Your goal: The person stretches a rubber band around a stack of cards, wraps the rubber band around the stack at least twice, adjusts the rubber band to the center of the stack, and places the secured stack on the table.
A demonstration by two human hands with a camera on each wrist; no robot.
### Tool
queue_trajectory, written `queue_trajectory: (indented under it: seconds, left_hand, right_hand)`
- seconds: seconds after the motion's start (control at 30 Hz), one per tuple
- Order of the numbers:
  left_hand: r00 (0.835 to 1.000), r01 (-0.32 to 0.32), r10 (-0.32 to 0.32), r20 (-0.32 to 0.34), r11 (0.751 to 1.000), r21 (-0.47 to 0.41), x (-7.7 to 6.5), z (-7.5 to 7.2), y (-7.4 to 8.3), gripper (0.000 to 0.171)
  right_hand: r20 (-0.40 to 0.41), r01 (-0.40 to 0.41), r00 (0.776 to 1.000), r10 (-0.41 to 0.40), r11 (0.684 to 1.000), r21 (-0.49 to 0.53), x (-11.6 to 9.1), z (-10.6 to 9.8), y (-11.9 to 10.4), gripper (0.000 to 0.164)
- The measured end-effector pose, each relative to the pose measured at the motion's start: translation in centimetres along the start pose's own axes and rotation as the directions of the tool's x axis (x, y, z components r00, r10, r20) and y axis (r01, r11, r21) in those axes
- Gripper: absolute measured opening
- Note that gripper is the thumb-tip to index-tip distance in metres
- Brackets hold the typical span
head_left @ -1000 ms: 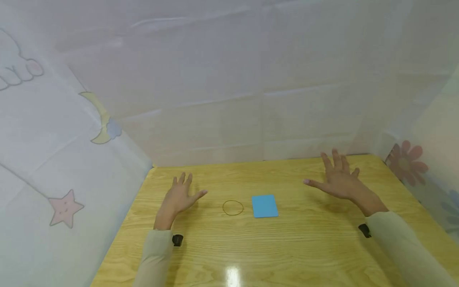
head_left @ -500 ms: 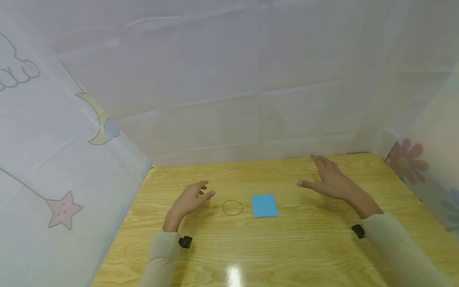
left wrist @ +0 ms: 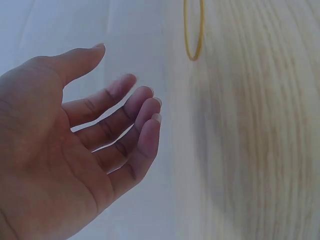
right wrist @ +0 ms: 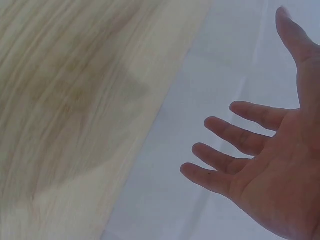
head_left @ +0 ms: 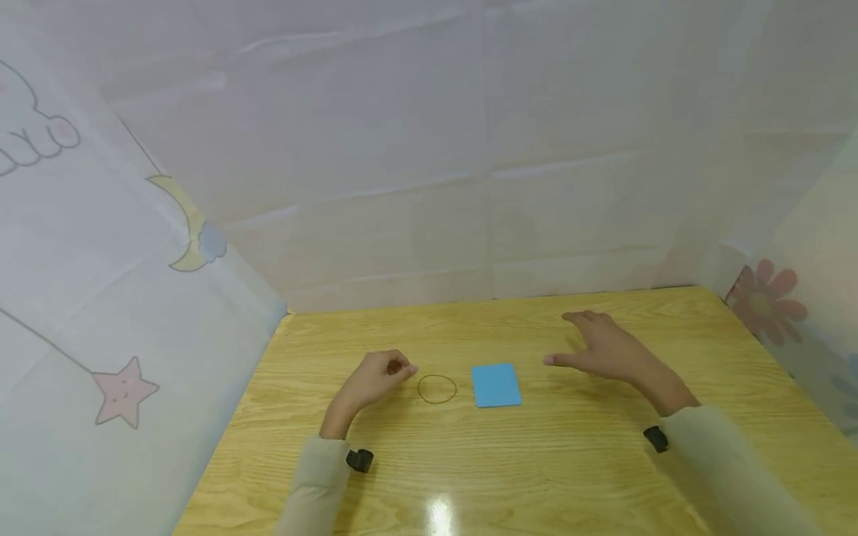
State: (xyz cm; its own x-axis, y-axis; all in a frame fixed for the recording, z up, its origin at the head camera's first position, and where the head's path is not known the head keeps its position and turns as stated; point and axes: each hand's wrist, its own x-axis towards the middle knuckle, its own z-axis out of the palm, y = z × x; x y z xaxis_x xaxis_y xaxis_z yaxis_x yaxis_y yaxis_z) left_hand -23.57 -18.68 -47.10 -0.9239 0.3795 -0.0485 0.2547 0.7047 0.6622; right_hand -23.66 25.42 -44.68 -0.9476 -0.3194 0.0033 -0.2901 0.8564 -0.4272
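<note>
A thin yellowish-brown rubber band (head_left: 420,391) lies as a loop on the wooden table, and part of it shows at the top of the left wrist view (left wrist: 193,58). Right of it is a flat light-blue square (head_left: 496,385). My left hand (head_left: 376,378) hovers just left of the band, thumb and loosely bent fingers apart with nothing between them; the left wrist view shows the same hand (left wrist: 90,125) palm-on. To the right of the blue square, my right hand (head_left: 611,350) is held over the table, thumb spread from nearly straight fingers and holding nothing.
The wood-grain table (head_left: 509,476) ends at a pale sheet wall (head_left: 389,223) behind. Printed sheets also close off both sides, with a pink star (head_left: 126,392) on the left and a red flower (head_left: 768,301) on the right. A black wrist camera (head_left: 360,460) sits at the left cuff.
Both hands have moved inward, the left rightward up to the rubber band and the right leftward toward the blue square. The left fingers have bent from spread. Band and square stay put.
</note>
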Motion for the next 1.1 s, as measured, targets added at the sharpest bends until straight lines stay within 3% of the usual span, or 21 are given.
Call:
queue_trajectory:
  seconds: [0.3,0.47,0.7,1.1]
  left_hand:
    - [1.0,0.002,-0.003,0.013,0.999,0.034,0.3,0.9,0.0,0.049]
    - [1.0,0.025,-0.025,0.006,0.999,0.035,0.3,1.1,0.1,0.041]
    - [1.0,0.006,-0.008,0.025,0.999,0.053,0.3,1.5,-0.1,0.026]
    - [0.999,0.007,-0.009,0.031,0.997,0.075,0.5,1.7,0.1,0.027]
  right_hand:
    - [0.008,0.009,1.0,-0.009,1.0,0.028,0.1,1.5,-0.8,0.112]
    - [0.013,0.03,0.999,-0.031,0.998,0.051,0.2,1.9,-1.3,0.106]
    - [0.032,0.049,0.998,-0.051,0.996,0.073,0.5,2.7,-1.9,0.099]
    - [0.052,0.112,0.992,-0.117,0.989,0.102,1.6,4.4,-3.4,0.092]
